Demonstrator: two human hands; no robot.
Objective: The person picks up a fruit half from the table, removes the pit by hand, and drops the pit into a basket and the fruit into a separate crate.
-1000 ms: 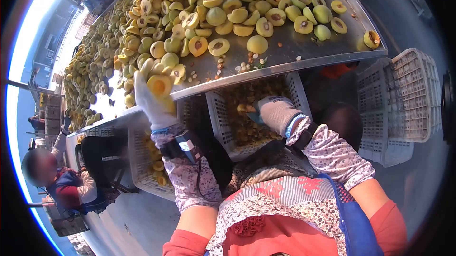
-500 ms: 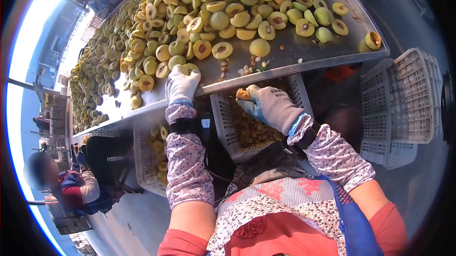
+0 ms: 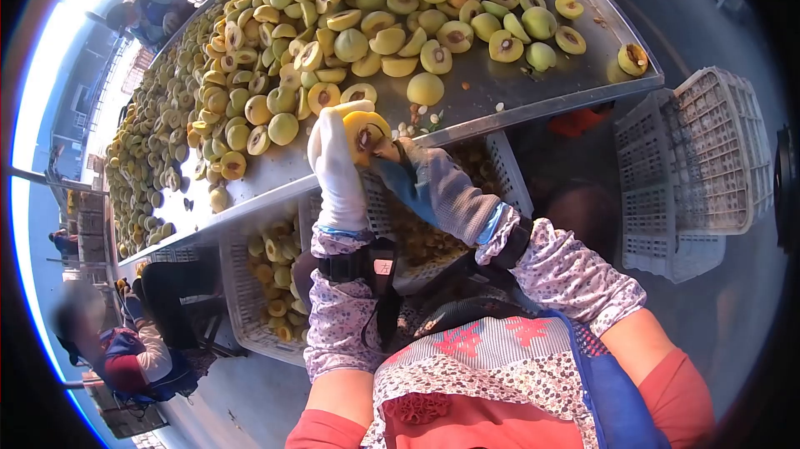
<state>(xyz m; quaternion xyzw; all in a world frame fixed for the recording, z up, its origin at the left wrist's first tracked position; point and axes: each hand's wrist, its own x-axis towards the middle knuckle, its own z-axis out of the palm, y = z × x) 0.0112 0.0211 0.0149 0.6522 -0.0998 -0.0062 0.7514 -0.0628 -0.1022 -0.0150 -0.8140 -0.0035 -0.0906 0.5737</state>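
Note:
My left hand (image 3: 337, 170), in a white glove, holds a halved yellow fruit (image 3: 360, 128) with its cut face turned toward my other hand. Gloved in grey and blue, my right hand (image 3: 429, 182) is closed at the fruit's pit, its fingertips gripping something small and brownish that I cannot make out. Both hands are together above the front edge of the metal table (image 3: 517, 111). Many halved green-yellow fruits (image 3: 350, 45) are heaped on that table, with a few loose pits near its edge.
Below the table edge are a crate of yellow fruit pieces (image 3: 510, 174) and, to its left, another crate of fruit halves (image 3: 242, 307). Stacked empty crates (image 3: 721, 149) stand at the right. A person (image 3: 133, 349) sits at the left; another person (image 3: 158, 15) is at the far upper left.
My left hand has lifted from the table edge with a fruit half. My right hand has moved left and up to meet it; the orange piece it held no longer shows.

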